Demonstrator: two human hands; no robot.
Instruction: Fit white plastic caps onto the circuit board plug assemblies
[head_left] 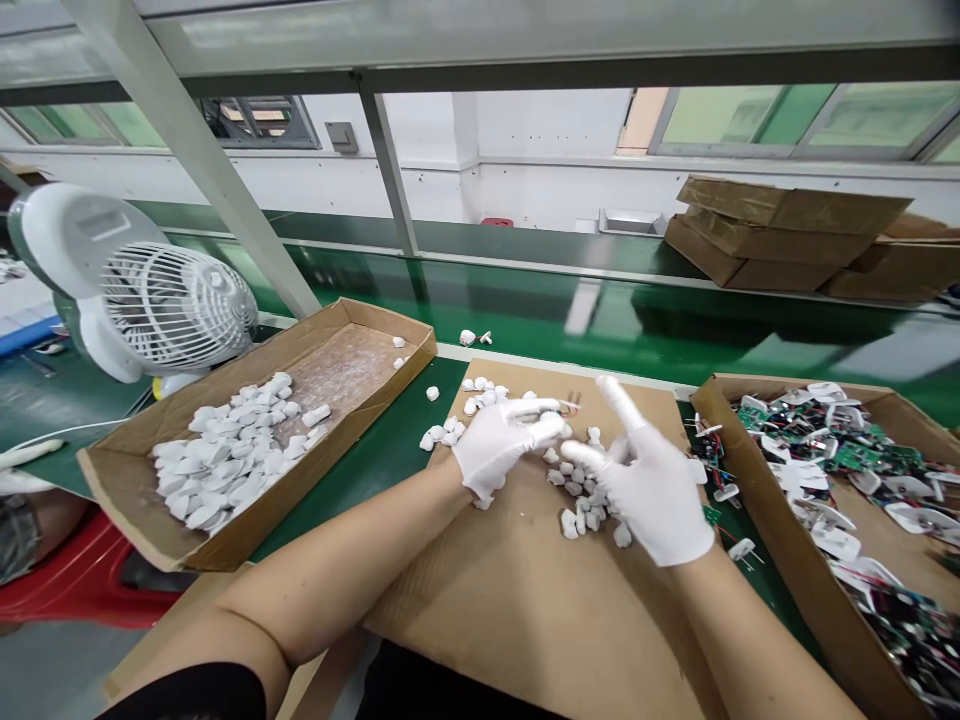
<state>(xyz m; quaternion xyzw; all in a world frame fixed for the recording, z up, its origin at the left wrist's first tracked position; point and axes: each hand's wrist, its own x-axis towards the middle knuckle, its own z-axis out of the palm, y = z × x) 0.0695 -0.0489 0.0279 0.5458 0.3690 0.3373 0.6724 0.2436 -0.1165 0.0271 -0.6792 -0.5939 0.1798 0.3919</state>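
Note:
My left hand (510,440), in a white glove, is over the upper part of a cardboard sheet (555,600). Its fingers are pinched together around a small part with thin metal prongs (573,402). To its right, my right hand (649,480), also gloved, has its index finger and thumb spread wide; no object shows in it. Small white plastic pieces (581,490) lie on the sheet between and under the hands. More white pieces (484,392) sit behind my left hand.
A cardboard tray (375,400) of white pieces stands left, near a white fan (172,300). At right, another cardboard box (772,540) holds circuit boards and wired parts. Folded cartons (787,235) rest on the back shelf. A person's leg (56,525) shows at far left.

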